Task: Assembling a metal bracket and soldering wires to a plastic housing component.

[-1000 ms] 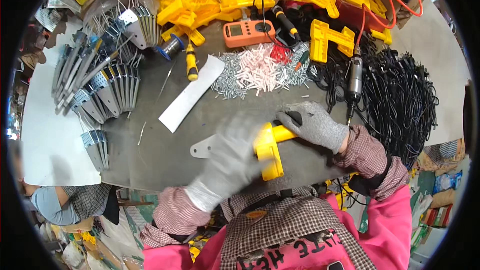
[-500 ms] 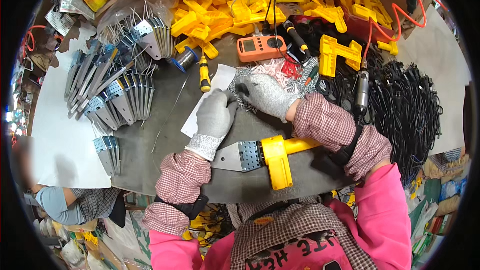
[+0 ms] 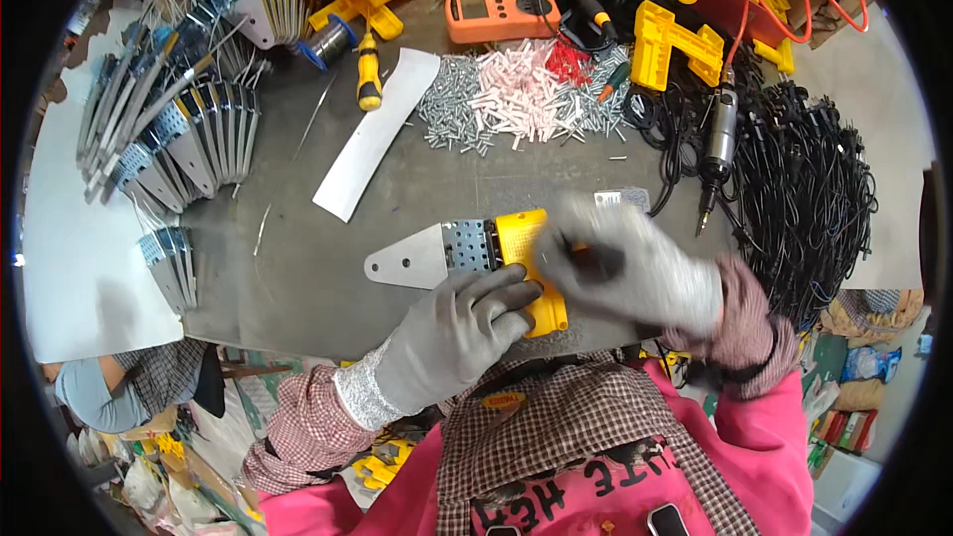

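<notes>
A heating tool with a yellow plastic housing (image 3: 520, 232) and a flat, pointed grey metal plate (image 3: 405, 258) lies in front of me. A blue perforated metal piece (image 3: 470, 243) joins the two. My left hand (image 3: 452, 333), in a grey-coated glove, has its fingers bent over the housing's near left side, holding it. My right hand (image 3: 630, 263), gloved too, is over the housing's right side and smeared by motion. Its fingers are too blurred to show whether they hold anything. The tool's handle is hidden behind it.
Beyond the tool lie piles of silver screws (image 3: 459, 104) and pink sleeves (image 3: 518, 89). A white strip (image 3: 375, 139), a yellow screwdriver (image 3: 368, 74), a solder spool (image 3: 328, 43) and an orange meter (image 3: 501, 15) lie nearby. An electric screwdriver (image 3: 719, 149) and black cables (image 3: 804, 208) are right; metal plates (image 3: 189, 144) left.
Both hands have come back from the screw pile to the tool. The left now rests on the yellow housing, and the right moves over it. The view has shifted.
</notes>
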### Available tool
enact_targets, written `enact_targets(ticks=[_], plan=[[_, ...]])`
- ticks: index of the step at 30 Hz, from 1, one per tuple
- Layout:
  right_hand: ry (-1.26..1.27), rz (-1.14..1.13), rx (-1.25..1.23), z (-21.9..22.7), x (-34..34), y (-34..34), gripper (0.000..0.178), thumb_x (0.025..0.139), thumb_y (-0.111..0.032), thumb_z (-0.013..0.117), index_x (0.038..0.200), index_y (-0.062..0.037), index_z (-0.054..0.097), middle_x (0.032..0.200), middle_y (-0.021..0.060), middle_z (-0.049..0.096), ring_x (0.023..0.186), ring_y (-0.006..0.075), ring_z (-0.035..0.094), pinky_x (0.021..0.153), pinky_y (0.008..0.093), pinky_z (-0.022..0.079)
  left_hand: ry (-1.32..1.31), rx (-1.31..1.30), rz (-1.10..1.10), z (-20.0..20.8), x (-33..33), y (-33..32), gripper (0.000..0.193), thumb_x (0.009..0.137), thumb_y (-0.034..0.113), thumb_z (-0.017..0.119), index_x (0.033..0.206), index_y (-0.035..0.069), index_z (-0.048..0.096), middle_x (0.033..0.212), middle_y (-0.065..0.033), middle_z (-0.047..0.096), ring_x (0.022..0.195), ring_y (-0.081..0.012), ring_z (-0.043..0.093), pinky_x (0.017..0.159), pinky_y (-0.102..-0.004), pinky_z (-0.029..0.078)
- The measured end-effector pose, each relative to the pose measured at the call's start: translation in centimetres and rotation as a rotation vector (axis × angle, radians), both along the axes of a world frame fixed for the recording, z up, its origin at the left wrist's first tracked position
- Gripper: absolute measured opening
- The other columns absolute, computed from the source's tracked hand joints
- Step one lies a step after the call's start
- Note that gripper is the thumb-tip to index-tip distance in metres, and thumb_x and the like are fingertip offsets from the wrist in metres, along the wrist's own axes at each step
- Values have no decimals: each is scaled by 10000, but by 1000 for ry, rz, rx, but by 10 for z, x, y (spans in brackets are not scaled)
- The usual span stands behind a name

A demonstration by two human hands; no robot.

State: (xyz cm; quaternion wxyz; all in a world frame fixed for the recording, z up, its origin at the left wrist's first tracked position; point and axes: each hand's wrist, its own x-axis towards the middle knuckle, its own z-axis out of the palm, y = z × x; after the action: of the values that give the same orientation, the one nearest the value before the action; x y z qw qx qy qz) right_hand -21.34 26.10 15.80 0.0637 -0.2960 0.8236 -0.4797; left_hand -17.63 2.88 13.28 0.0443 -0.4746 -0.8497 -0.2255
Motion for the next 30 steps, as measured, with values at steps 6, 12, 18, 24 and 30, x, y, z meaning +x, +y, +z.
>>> enact_targets(ticks=[6,12,18,24,30], plan=[[-127,50,49,-16,57,21,150,804,-22,715,884,-73,598,797,58,530,718,246,570,657,352,483,173,-100,-93,-1,7,5,174,760,163,671,913,87,635,1185,-52,682,1114,-247,648,932,-396,530],[-109,214,10,-17,37,34,177,860,-124,714,1018,-60,664,893,115,579,846,286,611,787,385,505,-146,99,-55,-7,-2,1,159,784,117,647,928,49,637,1094,-108,698,1025,-268,668,902,-382,543],[397,42,342,-23,-122,-48,276,908,-159,598,1164,-56,616,916,220,674,884,401,676,779,465,551,-304,-97,774,-19,-139,-8,469,825,359,710,1129,14,616,1007,-188,703,941,-400,664,806,-477,525],[474,12,492,-59,-167,-61,158,868,-130,608,963,-21,673,893,237,680,879,367,691,773,450,550,-446,79,754,-24,-157,1,272,855,236,703,1008,13,671,953,-212,698,910,-376,680,793,-432,523],[246,-143,355,-12,-146,-37,199,872,-139,614,1000,11,585,888,242,642,857,405,659,763,473,539,-85,113,740,-22,-154,3,140,885,130,656,989,38,672,923,-167,682,901,-373,656,789,-433,515]])
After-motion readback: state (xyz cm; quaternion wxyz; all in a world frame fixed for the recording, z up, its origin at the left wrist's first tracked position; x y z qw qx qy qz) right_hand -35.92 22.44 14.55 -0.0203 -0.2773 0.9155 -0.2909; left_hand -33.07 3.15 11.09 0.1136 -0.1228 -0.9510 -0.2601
